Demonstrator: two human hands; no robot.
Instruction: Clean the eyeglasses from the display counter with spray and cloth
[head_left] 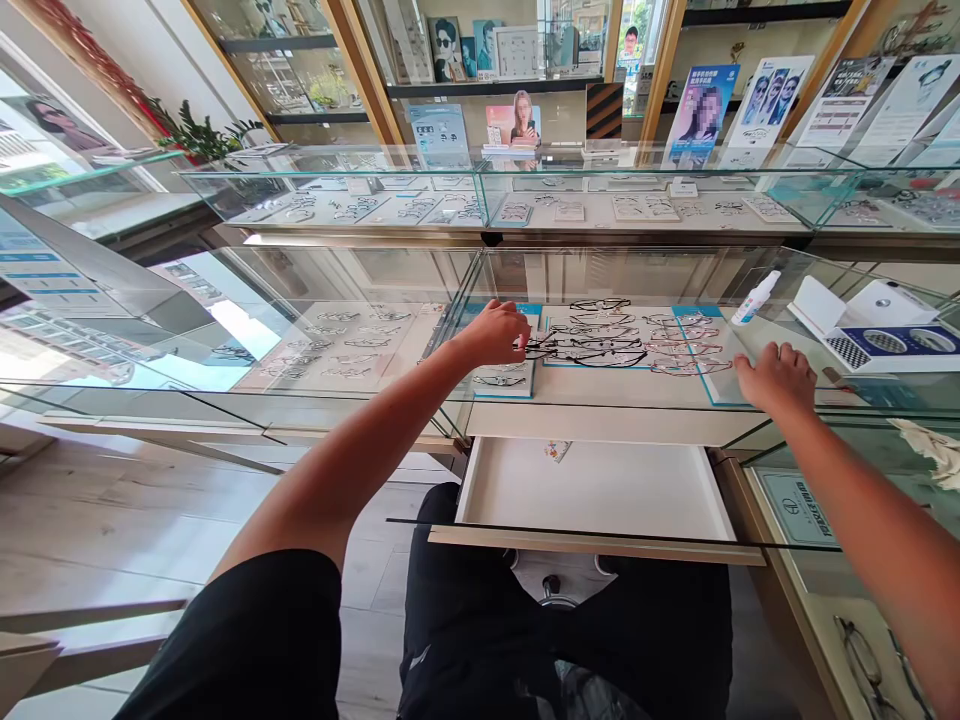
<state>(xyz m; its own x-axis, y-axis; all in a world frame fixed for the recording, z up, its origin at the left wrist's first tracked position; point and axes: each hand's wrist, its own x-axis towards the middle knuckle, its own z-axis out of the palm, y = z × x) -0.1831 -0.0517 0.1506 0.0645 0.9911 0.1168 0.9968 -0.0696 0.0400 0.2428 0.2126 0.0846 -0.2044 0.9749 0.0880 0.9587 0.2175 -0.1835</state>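
Note:
My left hand [496, 333] reaches into a glass display case and is closed on a black eyeglass frame [537, 349] at the left end of a blue-edged tray [555, 361]. Several dark and pink frames [600, 345] lie in rows on that tray. My right hand [776, 378] rests palm down with fingers spread on the case's surface, beside the tray's right edge [709, 385], holding nothing.
A shallow drawer [592, 490] is pulled out towards my lap. A white spray bottle [756, 298] and a white-blue box [877, 335] stand at the right. More glass cases [480, 195] with glasses run behind and to the left.

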